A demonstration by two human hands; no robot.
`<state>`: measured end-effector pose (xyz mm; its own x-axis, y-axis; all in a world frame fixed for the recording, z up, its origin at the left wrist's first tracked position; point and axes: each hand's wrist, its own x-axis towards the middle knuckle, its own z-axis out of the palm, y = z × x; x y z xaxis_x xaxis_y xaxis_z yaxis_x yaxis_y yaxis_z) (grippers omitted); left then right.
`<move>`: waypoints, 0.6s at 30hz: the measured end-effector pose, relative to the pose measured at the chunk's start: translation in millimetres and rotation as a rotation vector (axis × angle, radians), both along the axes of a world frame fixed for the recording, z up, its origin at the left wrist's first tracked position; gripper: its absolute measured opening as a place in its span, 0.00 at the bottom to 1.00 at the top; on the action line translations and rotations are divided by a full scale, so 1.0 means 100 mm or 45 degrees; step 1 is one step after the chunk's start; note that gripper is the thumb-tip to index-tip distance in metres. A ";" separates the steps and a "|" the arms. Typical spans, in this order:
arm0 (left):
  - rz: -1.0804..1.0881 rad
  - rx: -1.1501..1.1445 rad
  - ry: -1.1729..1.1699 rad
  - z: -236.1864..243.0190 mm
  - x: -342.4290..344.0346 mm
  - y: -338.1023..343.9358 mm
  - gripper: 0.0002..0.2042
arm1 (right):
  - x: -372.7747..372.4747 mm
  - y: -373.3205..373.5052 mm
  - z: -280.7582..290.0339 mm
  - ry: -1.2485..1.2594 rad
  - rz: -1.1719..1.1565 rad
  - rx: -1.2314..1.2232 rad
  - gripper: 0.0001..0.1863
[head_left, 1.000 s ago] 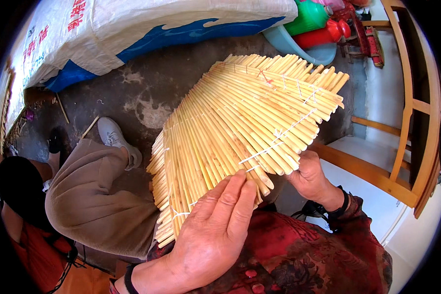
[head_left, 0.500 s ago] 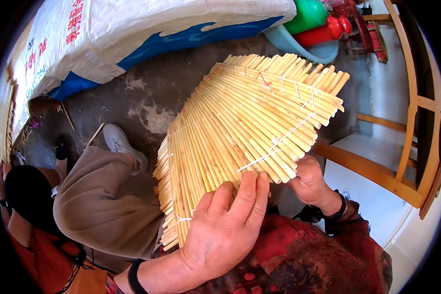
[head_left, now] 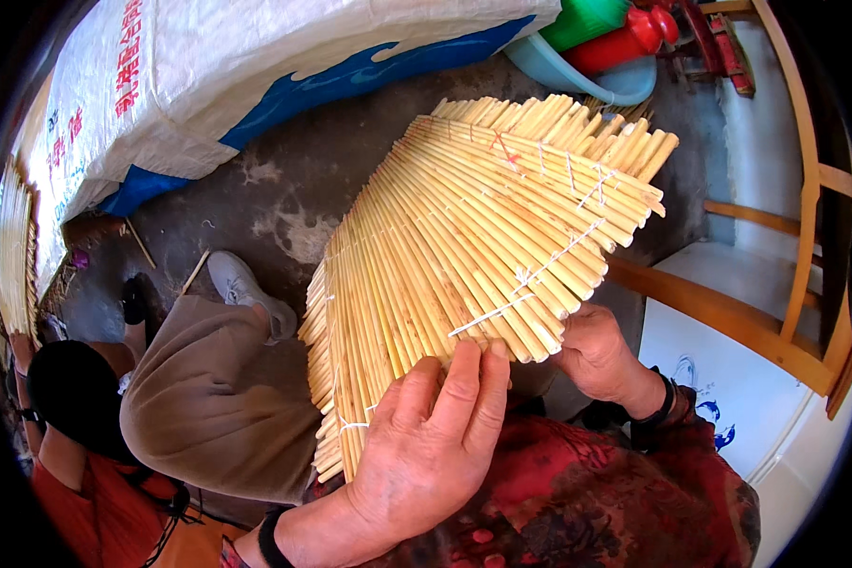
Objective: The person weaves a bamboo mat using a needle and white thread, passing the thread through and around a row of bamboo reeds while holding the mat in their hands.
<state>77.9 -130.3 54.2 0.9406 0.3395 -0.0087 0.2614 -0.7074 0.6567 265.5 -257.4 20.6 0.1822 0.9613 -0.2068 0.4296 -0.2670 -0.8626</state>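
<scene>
Now more curled, the left hand point(head_left: 421, 454) grasps the stick mat point(head_left: 464, 237); whether the right hand point(head_left: 604, 355) grips is hidden. Floor point(head_left: 289, 213) spreads beyond the mat's left edge.

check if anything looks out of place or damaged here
One thin stick lies loose by the grey shoe, with another stick farther left, both apart from the stalk mat. The dark floor has pale blotches, perhaps wear or stains. The mat shows no clear damage.
</scene>
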 end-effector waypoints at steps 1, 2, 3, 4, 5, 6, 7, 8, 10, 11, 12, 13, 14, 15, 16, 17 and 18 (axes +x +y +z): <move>-0.008 0.001 -0.007 0.00 0.00 0.00 0.23 | -0.03 0.01 0.01 -0.069 -0.044 0.034 0.05; -0.009 0.006 -0.006 0.00 0.01 -0.01 0.23 | -0.04 0.04 0.02 -0.068 -0.044 0.039 0.05; 0.002 0.010 -0.011 0.00 0.01 -0.02 0.23 | -0.04 0.07 0.03 -0.168 -0.023 0.071 0.07; 0.012 0.014 -0.016 -0.01 0.01 -0.03 0.24 | -0.04 0.08 0.04 -0.268 -0.001 0.102 0.08; 0.013 0.017 -0.015 -0.01 0.01 -0.04 0.24 | -0.03 0.07 0.02 -0.267 -0.001 0.105 0.08; 0.018 0.012 -0.022 -0.01 0.01 -0.04 0.23 | -0.02 0.04 0.00 -0.254 0.021 0.077 0.09; 0.023 0.008 -0.029 -0.01 0.01 -0.05 0.23 | 0.00 0.02 -0.01 -0.241 0.043 0.050 0.10; 0.022 0.010 -0.025 -0.04 0.01 -0.05 0.23 | 0.01 0.02 -0.01 -0.237 0.042 0.052 0.10; 0.003 0.106 -0.080 -0.09 0.00 -0.06 0.25 | 0.03 0.03 -0.01 -0.222 0.083 0.092 0.11; 0.000 0.107 -0.079 -0.08 0.00 -0.06 0.25 | 0.04 0.04 -0.01 -0.221 0.081 0.092 0.11; -0.003 0.100 -0.074 -0.08 0.00 -0.06 0.25 | 0.04 0.04 -0.01 -0.178 0.083 0.103 0.11; -0.007 0.094 -0.069 -0.07 0.00 -0.06 0.24 | 0.05 0.04 -0.01 -0.134 0.085 0.114 0.10; -0.011 0.095 -0.067 -0.07 0.00 -0.05 0.24 | 0.04 0.03 -0.02 -0.133 0.081 0.115 0.10; -0.011 0.095 -0.069 -0.08 0.01 -0.05 0.24 | 0.04 0.02 -0.02 -0.103 0.070 0.096 0.10; -0.010 0.095 -0.071 -0.08 0.01 -0.05 0.24 | 0.04 0.02 -0.03 -0.072 0.060 0.078 0.10; -0.012 0.098 -0.071 -0.08 0.01 -0.05 0.24 | 0.03 0.01 -0.03 -0.073 0.058 0.081 0.10; -0.012 0.100 -0.078 -0.09 0.00 -0.05 0.24 | 0.03 0.01 -0.03 -0.034 0.048 0.091 0.10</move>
<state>78.2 -135.7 45.2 0.9417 0.3280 0.0754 0.2155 -0.7597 0.6136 268.3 -256.2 17.2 0.1503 0.9797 -0.1330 0.4611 -0.1884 -0.8671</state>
